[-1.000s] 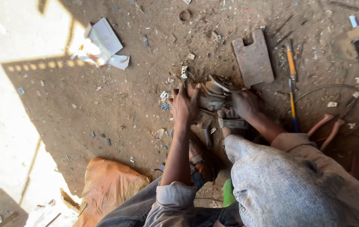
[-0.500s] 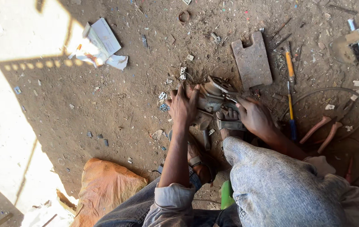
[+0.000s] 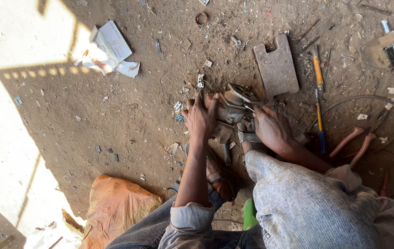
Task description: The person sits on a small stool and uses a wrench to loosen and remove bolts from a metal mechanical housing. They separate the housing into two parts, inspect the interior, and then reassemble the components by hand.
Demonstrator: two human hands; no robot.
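Dirt ground (image 3: 114, 124) is carrying everything; sunlight is washing out its left edge, and the widest open room is lying left of the hands, littered only with small scraps. An orange sack (image 3: 118, 207) is slumping at the bottom edge, left of the person's knees. A flat rusty metal plate (image 3: 277, 67) is lying just beyond the hands, toward the top edge. Crumpled white paper (image 3: 109, 48) is sitting near the top left. Red-handled pliers (image 3: 353, 143) and an orange-handled screwdriver (image 3: 317, 74) are crowding the right side, leaving little free room there.

Grey metal part (image 3: 234, 103) is resting on the ground at centre, between both hands. Left hand (image 3: 200, 117) is pressing down on its left side, arm reaching straight forward, fingers spread wide. Right hand (image 3: 273, 129) is curling narrow around a thin tool whose tip is touching the part; forearm is angling in from the right
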